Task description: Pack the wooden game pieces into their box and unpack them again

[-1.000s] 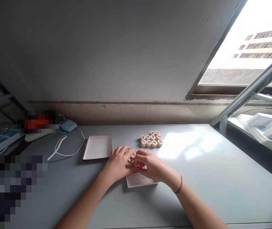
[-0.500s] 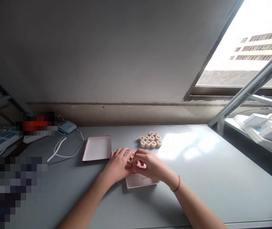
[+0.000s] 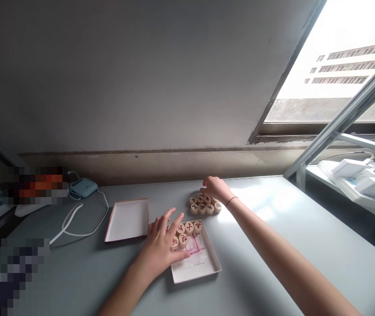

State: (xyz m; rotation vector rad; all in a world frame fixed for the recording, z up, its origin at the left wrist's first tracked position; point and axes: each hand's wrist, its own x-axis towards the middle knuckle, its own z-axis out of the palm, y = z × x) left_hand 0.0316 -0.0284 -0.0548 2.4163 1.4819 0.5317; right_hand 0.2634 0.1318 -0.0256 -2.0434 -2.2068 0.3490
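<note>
My left hand (image 3: 163, 241) rests with spread fingers over the left side of an open white box (image 3: 212, 259), beside the round wooden Chinese chess pieces inside. Red characters mark these pieces (image 3: 189, 227), which stand in rows at the box's far end. A clear plastic sheet with a pink outline (image 3: 193, 245) lies on the box floor. Farther back, my right hand (image 3: 218, 188) is over the rear of a cluster of pieces with black characters (image 3: 202, 208). Its fingers are curled, and the hand hides whatever they hold.
The box lid (image 3: 128, 220) lies inside-up to the left. A light blue device (image 3: 84, 188) with a white cable (image 3: 72, 215) is at the back left. Power strips and plugs (image 3: 365, 175) sit on the right shelf, beside a metal frame post (image 3: 309, 151).
My right hand has moved from the box to the far cluster of pieces. My left hand has spread its fingers at the box, uncovering more red-marked pieces. The camera view has shifted slightly.
</note>
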